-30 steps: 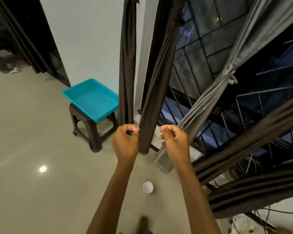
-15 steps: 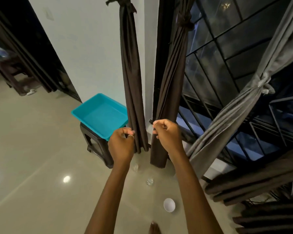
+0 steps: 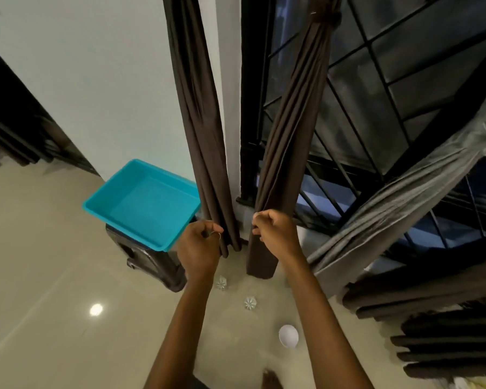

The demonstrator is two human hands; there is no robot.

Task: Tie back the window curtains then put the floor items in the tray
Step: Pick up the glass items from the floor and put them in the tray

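While both forearms reach forward over the pale floor [image 3: 40, 276], a bare foot [image 3: 270, 379] shows nearest the person, and a small white cup [image 3: 288, 336] sits on the floor between the arms, close to the right forearm. Two clear star-shaped pieces [image 3: 250, 303] lie further on, just below the left hand [image 3: 201, 248]. That hand (a thin ring on one finger) has its fingers curled and sits against the lower end of the left brown curtain [image 3: 205, 136]; I cannot tell whether it pinches any fabric. The right hand [image 3: 275, 234], level with it and a little apart, pinches the near edge of the right brown curtain [image 3: 289, 136], which is knotted high above. Left of the left hand, the teal tray [image 3: 96, 206] rests on a dark stool [image 3: 152, 265]. Right of the right hand hangs a tied grey curtain [image 3: 404, 206], and beyond the hands is the barred window [image 3: 376, 80].
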